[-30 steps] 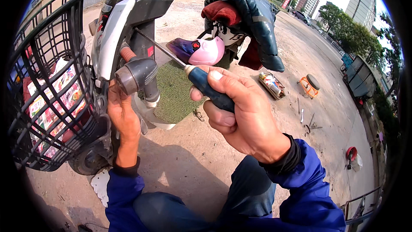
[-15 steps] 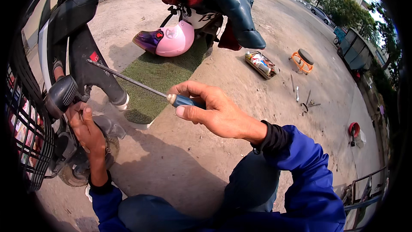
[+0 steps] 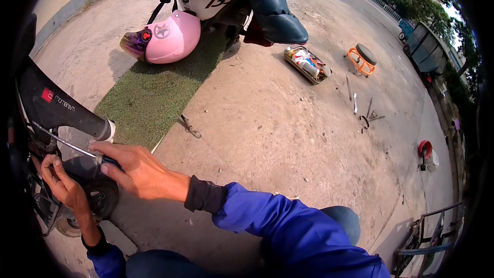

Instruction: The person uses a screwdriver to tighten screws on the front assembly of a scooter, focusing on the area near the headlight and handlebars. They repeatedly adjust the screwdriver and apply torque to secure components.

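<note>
Screwdriver (image 3: 77,147) is gripped in the right hand (image 3: 144,172), its long axis slanted up and leftward toward the scooter (image 3: 77,118); nearer its tip, just below, the left hand (image 3: 66,188) is placed, whether gripping anything cannot be told.

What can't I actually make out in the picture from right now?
All in the head view:
- Screwdriver handle: mostly hidden by the right hand.
- Screwdriver tip: too small against dark parts to tell what, if anything, it touches.
- Left hand: its contact with the scooter is lost among dark parts.
- Scooter's far left: cut off by the dark round rim.
- Things in the tray: too small to identify.
</note>
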Demonstrator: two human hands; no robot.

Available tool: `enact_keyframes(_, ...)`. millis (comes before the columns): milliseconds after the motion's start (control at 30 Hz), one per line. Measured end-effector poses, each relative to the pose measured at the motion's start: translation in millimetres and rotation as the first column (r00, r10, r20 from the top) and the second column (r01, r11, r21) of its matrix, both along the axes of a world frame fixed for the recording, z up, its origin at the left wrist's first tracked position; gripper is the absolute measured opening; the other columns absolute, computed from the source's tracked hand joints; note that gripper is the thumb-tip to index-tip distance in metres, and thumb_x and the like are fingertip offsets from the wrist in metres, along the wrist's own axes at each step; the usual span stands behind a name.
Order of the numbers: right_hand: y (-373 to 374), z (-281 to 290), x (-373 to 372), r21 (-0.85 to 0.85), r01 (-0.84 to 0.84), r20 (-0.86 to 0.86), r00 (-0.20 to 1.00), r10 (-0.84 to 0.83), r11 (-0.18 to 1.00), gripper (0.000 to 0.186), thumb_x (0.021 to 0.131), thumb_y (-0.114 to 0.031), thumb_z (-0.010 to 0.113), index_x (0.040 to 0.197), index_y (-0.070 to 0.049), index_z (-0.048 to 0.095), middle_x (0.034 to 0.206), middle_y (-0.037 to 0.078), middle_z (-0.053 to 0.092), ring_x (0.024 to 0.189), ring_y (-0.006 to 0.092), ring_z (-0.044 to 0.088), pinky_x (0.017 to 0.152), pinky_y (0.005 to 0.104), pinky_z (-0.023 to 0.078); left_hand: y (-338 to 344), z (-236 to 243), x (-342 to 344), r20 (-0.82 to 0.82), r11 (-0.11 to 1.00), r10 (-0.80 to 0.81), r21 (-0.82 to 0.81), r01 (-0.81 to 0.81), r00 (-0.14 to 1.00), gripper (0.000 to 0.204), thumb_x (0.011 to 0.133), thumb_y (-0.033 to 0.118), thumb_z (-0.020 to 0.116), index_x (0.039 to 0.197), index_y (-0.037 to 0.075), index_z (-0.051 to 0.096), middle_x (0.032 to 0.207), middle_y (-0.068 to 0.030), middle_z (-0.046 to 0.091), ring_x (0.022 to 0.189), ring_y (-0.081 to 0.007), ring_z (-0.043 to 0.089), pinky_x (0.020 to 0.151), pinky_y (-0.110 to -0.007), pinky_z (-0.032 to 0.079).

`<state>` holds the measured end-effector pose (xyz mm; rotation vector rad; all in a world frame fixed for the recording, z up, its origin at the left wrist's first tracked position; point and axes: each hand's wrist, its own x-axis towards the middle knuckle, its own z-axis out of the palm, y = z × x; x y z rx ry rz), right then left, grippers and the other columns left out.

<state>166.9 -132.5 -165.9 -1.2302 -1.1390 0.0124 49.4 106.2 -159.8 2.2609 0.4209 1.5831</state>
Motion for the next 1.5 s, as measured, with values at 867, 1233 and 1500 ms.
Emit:
enact_keyframes(867,85.2,-35.8,-49.2,0.209,-0.301,-0.418,0.833,0.363,0.93,0.04,0.1,-0.005,0.06,0.14,0.001,0.06,0.086,0.015,0.062,0.072,0.0232,0.063,0.066,0.0357,0.05,-32.8,72.2,-24.7,-0.152,0.921,-0.332,-0.267,0.284,0.931,0.013,0.106,0.016,0.059,0.109,0.004,0.057,0.166,-0.0316,0.017,0.156,-0.0388,0.019,0.125,-0.053,0.018)
enact_keyframes(1233,97.7,-19.3,-44.3,0.196,-0.398,-0.44,0.781,0.443,0.896,0.043,0.106,-0.014,0.056,0.146,0.001,0.055,0.075,-0.001,0.054,0.058,0.0036,0.045,0.051,0.0227,0.036,-25.5,63.1,-28.6,-0.024,0.886,-0.402,-0.264,0.382,0.916,0.013,0.107,0.014,0.054,0.118,0.005,0.054,0.169,-0.0264,0.013,0.157,-0.0408,0.018,0.126,-0.052,0.021)
enact_keyframes(1500,97.9,-22.2,-34.0,0.212,-0.446,-0.482,0.726,0.49,0.87,0.043,0.107,-0.016,0.055,0.146,0.001,0.055,0.07,-0.004,0.052,0.055,0.0025,0.043,0.049,0.0208,0.032,-18.9,65.3,-36.5,-0.077,0.898,-0.394,-0.245,0.366,0.916,0.013,0.107,0.013,0.056,0.116,0.004,0.056,0.168,-0.0266,0.018,0.155,-0.0376,0.025,0.126,-0.049,0.025)
